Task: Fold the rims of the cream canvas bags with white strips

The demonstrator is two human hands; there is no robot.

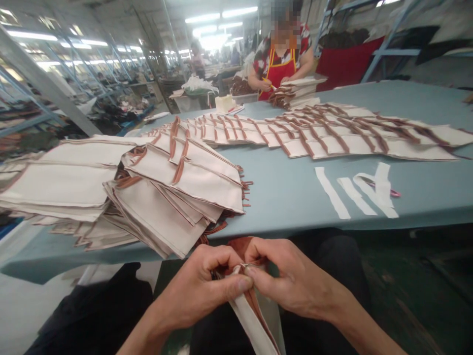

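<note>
Cropped forearms, cream fabric partly hidden behind thumbs.

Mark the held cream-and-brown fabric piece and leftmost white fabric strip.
Cream-and-brown fabric piece (252, 324), head view: on its cream layer at left.
Leftmost white fabric strip (331, 193), head view: middle of its length.

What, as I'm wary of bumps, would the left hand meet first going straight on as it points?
Beyond the fabric piece it holds, the left hand likely meets the right hand; depth is unclear.
</note>
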